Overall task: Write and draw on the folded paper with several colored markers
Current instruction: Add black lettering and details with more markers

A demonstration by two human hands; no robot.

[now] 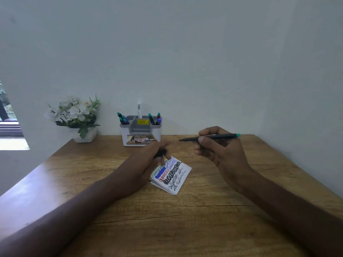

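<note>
Green-ended marker (209,137) pinched in right grip (219,145), uncapped, raised; dark cap (161,152) pinched in left grip (152,154); folded paper (171,175) on counter (222,210) beneath left grip. Risk: unpinned paper sliding, smearing ink.

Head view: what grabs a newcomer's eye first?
The folded paper at the middle of the wooden desk, crowded with blue, red, green and black scribbles. Above it, the right hand holds a black marker with a green end lifted off the page, while the left hand grips something small and dark, maybe its cap. At the wall stand a marker organizer and a white flower pot.
</note>
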